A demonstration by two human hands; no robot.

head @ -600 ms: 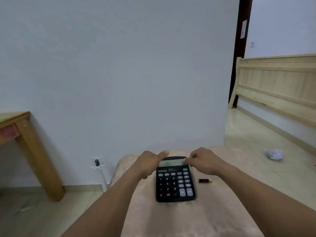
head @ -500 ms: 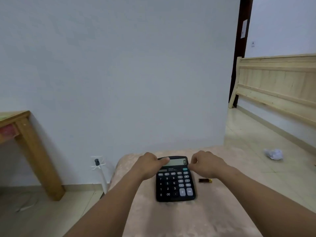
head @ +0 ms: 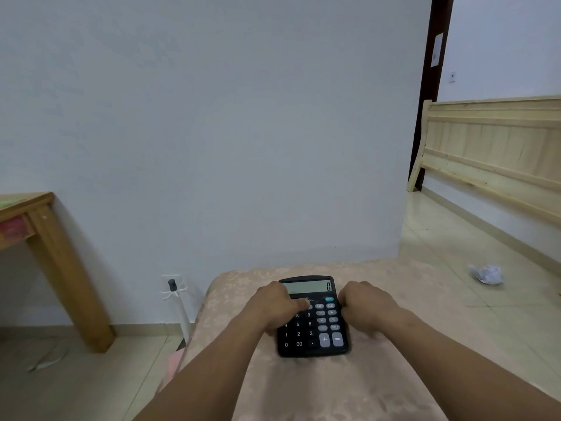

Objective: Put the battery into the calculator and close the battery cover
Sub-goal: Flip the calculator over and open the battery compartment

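Your left hand (head: pixel 274 306) and right hand (head: pixel 365 308) clasp the calculator (head: pixel 312 323) at nine and three o'clock, keys up on the table (head: pixel 318 387), likely to flip it; battery unseen.

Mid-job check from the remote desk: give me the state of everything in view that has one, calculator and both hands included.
calculator: keys up, flat on the cushion, display on and showing 0
left hand: on the calculator's left edge, thumb on the upper keys
right hand: curled against the calculator's right edge
battery: not visible now
battery cover: underside hidden, cannot tell
crumpled paper: lying on the floor
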